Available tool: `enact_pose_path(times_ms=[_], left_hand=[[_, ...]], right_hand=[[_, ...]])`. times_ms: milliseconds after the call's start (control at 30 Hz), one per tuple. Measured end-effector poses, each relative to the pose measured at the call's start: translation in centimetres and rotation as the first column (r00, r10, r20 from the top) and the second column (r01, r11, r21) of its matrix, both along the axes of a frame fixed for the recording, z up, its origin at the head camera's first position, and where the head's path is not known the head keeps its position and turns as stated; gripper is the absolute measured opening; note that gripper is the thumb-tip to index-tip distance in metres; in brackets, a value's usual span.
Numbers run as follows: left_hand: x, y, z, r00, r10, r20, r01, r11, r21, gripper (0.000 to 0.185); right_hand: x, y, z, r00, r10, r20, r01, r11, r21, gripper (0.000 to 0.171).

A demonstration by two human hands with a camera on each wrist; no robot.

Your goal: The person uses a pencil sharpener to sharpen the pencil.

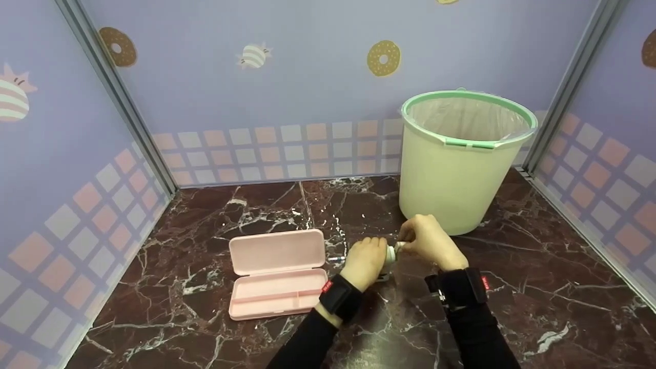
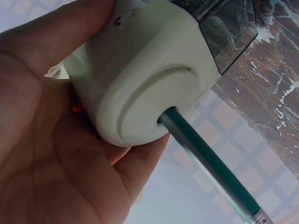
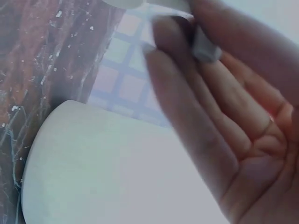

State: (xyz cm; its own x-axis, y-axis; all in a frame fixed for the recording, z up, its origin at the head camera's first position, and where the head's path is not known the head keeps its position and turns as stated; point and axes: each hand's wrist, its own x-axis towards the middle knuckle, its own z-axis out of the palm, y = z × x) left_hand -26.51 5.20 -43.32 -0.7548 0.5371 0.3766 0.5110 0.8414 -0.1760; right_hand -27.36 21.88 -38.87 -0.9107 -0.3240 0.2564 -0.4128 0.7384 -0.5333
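Head view, left hand [image 1: 365, 261]: curled round a cream pencil sharpener [image 1: 390, 253], held just above the marble desk [image 1: 538, 287], close in front of the bin.
Head view, right hand [image 1: 429, 241]: set against the sharpener's right end, fingers bent and pinching a small pale part there; exact part too small to tell.
Head view, pencil [image 1: 335, 260]: seen only as a short silvery tip poking out to the left of the left hand.
Head view, surroundings: open pink pencil case [image 1: 277, 279] lying flat just left of the hands; pale bin [image 1: 451, 184] with green rim and clear liner standing behind the right hand, near but apart from it.
Left wrist view, sharpener [image 2: 140, 79]: clamped between thumb above and fingers [image 2: 135, 165] below, round face turned toward the camera.
Left wrist view, pencil [image 2: 210, 163]: dark green shaft seated in the centre hole of that face, running down to the right, clear of the fingers.
Right wrist view, fingers [image 3: 187, 107]: curled together round a small pale piece near the top of the frame, blurred; bin wall [image 3: 103, 168] filling the lower left.
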Motion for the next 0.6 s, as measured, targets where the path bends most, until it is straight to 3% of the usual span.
enact_pose_path(times_ms=[400,600], left_hand=[[-0.1,-0.1,0.0,1.000,-0.012,0.011,0.012,1.000,0.006,0.011],[-0.3,-0.3,0.1,1.000,-0.014,-0.017,0.013,1.000,-0.006,0.024]], right_hand=[[-0.6,0.9,-0.5,0.999,0.027,0.044,-0.022,0.994,-0.103,0.008],[-1.4,0.9,-1.4,0.995,-0.087,-0.037,0.080,0.983,-0.167,0.006]])
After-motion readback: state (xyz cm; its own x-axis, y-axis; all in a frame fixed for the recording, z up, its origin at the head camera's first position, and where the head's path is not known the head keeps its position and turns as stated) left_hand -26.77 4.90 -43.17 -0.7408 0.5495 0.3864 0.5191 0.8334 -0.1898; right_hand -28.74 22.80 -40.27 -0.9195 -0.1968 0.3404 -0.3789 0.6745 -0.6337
